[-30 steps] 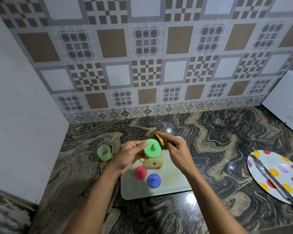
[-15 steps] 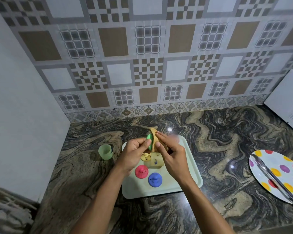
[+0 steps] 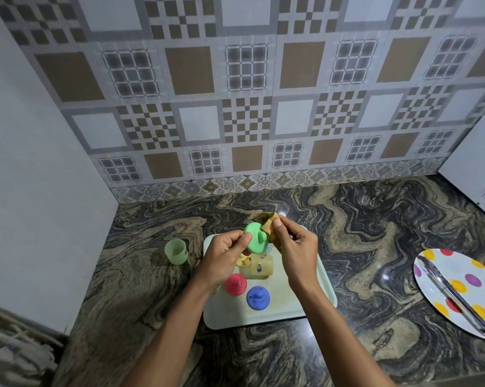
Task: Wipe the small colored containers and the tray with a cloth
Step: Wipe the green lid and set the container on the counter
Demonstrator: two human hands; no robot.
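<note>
At frame centre the left hand pinches one round green lid above the pale tray, the right hand pinching one crumpled tan cloth against it; one red lid, one blue lid, and one green cup left on the marbled surface.

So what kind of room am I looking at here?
Most likely a home kitchen: a marbled stone counter runs along a patterned tile backsplash, with a polka-dot plate to the right and what looks like a white appliance in the corner.
</note>
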